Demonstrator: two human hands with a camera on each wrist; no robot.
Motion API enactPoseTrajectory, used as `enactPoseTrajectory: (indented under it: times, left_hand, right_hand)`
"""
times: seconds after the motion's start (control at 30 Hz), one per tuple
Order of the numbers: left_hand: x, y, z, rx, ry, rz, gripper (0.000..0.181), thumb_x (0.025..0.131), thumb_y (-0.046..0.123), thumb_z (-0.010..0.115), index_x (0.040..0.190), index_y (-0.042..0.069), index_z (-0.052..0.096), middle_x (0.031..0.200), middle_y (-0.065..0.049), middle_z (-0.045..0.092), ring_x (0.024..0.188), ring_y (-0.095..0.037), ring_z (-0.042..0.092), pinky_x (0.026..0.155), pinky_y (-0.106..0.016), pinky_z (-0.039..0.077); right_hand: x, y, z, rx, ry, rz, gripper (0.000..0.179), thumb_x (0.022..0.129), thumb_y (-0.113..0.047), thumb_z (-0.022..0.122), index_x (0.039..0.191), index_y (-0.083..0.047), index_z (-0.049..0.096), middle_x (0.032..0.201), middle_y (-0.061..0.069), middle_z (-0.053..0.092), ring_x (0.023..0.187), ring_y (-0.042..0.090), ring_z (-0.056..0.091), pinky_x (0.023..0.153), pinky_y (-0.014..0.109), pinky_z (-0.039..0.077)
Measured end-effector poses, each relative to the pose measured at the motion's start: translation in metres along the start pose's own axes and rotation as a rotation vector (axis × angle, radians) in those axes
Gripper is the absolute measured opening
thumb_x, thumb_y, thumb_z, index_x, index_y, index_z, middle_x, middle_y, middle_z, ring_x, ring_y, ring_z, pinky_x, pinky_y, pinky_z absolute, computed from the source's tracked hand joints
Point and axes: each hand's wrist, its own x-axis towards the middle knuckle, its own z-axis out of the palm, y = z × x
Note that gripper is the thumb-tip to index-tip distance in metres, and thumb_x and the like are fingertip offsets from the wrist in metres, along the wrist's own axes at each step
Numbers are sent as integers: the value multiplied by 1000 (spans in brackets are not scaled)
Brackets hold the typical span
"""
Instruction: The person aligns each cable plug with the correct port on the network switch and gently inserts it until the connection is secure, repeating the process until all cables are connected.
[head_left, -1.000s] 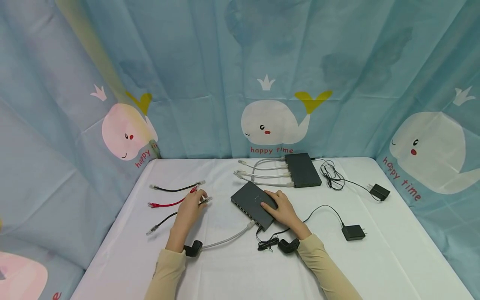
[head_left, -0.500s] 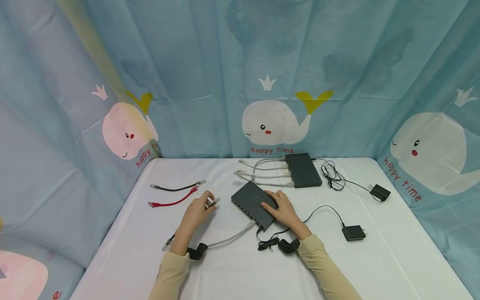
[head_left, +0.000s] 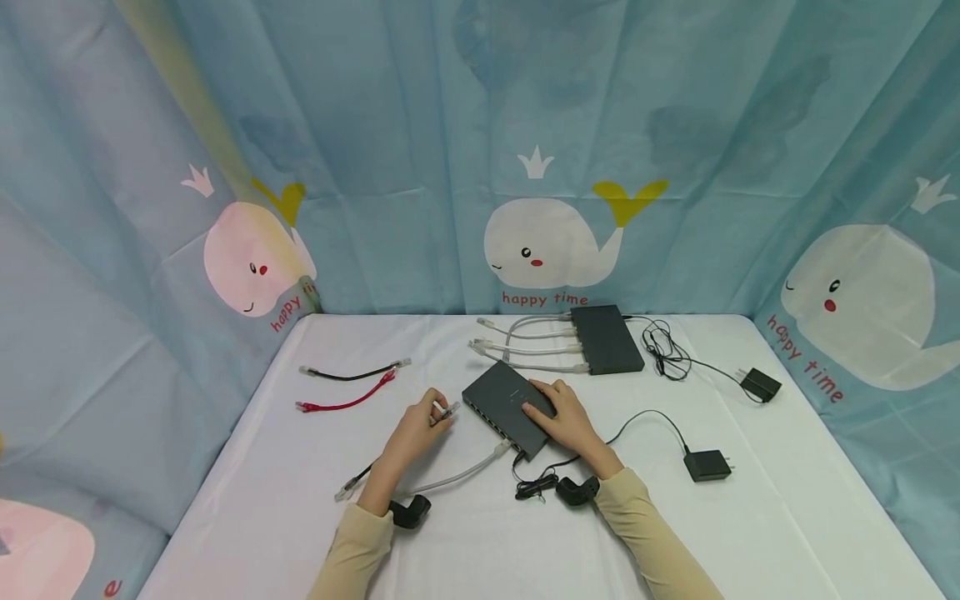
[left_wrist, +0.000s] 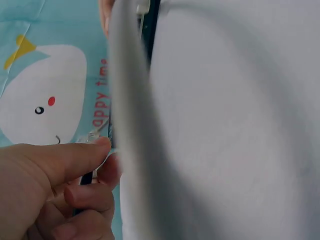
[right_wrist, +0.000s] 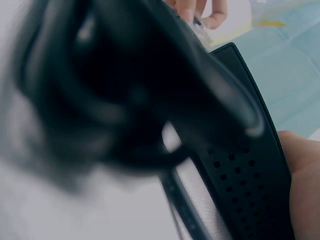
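Note:
My left hand [head_left: 416,429] pinches a short black network cable [head_left: 357,479] just behind its clear plug [head_left: 450,410]. That plug points at the row of ports on a black network switch [head_left: 498,396], close to its left corner. The cable's other end trails out behind the wrist. In the left wrist view, thumb and forefinger hold the plug [left_wrist: 91,136]. My right hand [head_left: 566,421] grips the switch along its right side, thumb on top. A grey network cable [head_left: 465,475] is plugged into the switch's near end and blurs across the left wrist view.
At the back stands a second black switch [head_left: 606,340] with several grey cables [head_left: 536,350] plugged in. A red cable [head_left: 345,407] and another black cable [head_left: 352,377] lie at left. Two black power adapters [head_left: 707,466] with thin cords lie at right.
My left hand has carried the black cable rightward from beside the red cable toward the switch's ports. The right hand and the switch have stayed in place.

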Motion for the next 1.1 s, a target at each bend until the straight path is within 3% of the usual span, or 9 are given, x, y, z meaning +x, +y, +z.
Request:
enactPoseTrajectory:
  times: [0.17,0.33,0.67,0.9,1.1]
  left_hand:
    - [-1,3,8,-49,-58,-21,15,91,18,61,100,10,51,71,-1,57,57,-11,46,54,-25,38]
    - [-2,6,14,-67,-72,0,9,96,18,52,97,9,52,66,-4,59,54,-11,45,51,-24,36]
    - [-5,15,25,-66,-118,24,17,96,20,52,101,4,57,63,-3,58,49,-8,42,49,-22,36]
    - [-6,21,32,-50,-137,86,21,95,19,53,87,4,65,59,0,53,48,-6,38,48,-21,34]
    - [-8,22,37,-92,-163,91,19,95,19,54,88,4,64,58,3,53,45,-5,42,44,-21,37]
  right_hand:
    - [1,0,0,2,2,-4,56,87,-43,61,133,-13,52,85,2,44,69,12,34,62,26,30]
    - [1,0,0,0,-6,-3,56,87,-43,61,134,-13,51,85,2,44,68,12,33,61,25,29]
    - [1,-1,-1,4,-6,6,56,87,-44,61,133,-13,52,85,1,44,70,12,34,63,27,30]
    - [0,-1,-1,9,-13,18,56,87,-44,60,134,-14,51,85,1,43,70,13,33,63,27,30]
    - [0,-1,-1,13,-15,23,56,88,-45,60,134,-15,51,84,0,42,69,13,33,62,27,30]
